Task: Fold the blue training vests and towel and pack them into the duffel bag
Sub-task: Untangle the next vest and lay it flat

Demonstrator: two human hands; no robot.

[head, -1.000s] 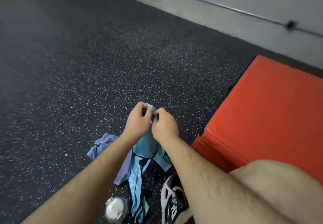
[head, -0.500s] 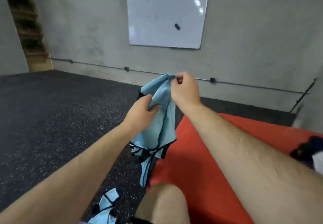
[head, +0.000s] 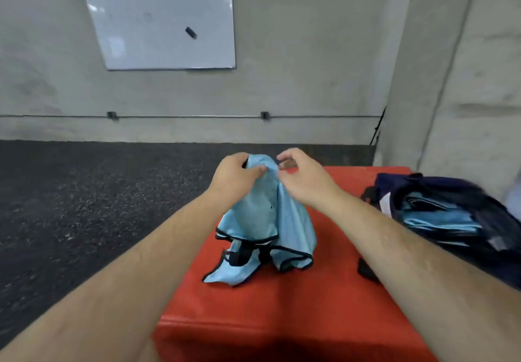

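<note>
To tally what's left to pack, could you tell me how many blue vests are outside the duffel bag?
1: the blue vest, held by the left hand, draping onto the red mat. Others may be hidden.

No text, label, brand or number can be read; the whiteboard (head: 158, 17) far left shows no legible writing

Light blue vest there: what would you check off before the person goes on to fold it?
1. Left hand grips the top of the light blue mesh vest: ok.
2. Right hand pinches it too: cannot tell.
3. Vest spread flat: not ok; it hangs bunched, hem on the red padded block.
4. Navy duffel bag open: ok.
5. Room left beside the folded blue vests inside: cannot tell.
</note>
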